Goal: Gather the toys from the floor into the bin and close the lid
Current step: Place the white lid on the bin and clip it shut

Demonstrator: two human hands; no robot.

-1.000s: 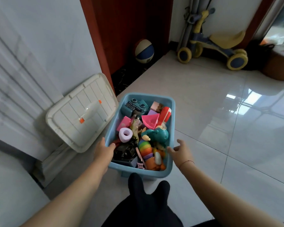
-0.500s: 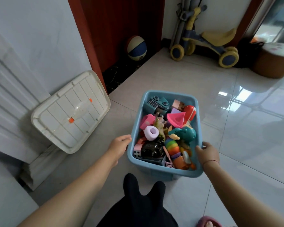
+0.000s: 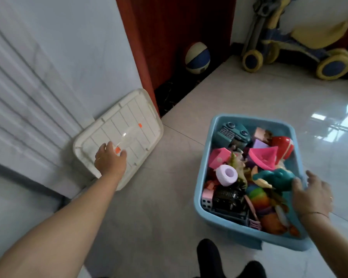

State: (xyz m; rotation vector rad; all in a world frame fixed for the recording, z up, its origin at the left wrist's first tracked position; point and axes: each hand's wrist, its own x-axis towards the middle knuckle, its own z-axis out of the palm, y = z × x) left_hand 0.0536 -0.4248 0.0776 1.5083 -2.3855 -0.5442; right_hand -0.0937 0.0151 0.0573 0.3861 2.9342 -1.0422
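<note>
The blue bin [image 3: 205,189] sits on the tiled floor at the right, filled with several colourful toys, among them a teal dinosaur [image 3: 275,178] and a lilac ring [image 3: 227,175]. Its white lid [image 3: 141,125] leans against the wall at the left, underside outward, with a clear handle and orange clips. My left hand [image 3: 111,160] reaches out to the lid and touches it at the lower end of the handle, thumb and fingers spread. My right hand [image 3: 311,194] rests over the bin's right rim with loose fingers, thumb on the teal dinosaur.
A striped ball [image 3: 197,58] lies by the dark red door frame [image 3: 141,57] behind the lid. A yellow and blue ride-on toy [image 3: 301,47] stands at the back right. My dark-socked feet [image 3: 209,255] are at the bottom edge, near the bin.
My left hand left the bin's rim and moved left to the lid's handle. The view swung left, so the bin now lies at the right. My right hand stays at the rim.
</note>
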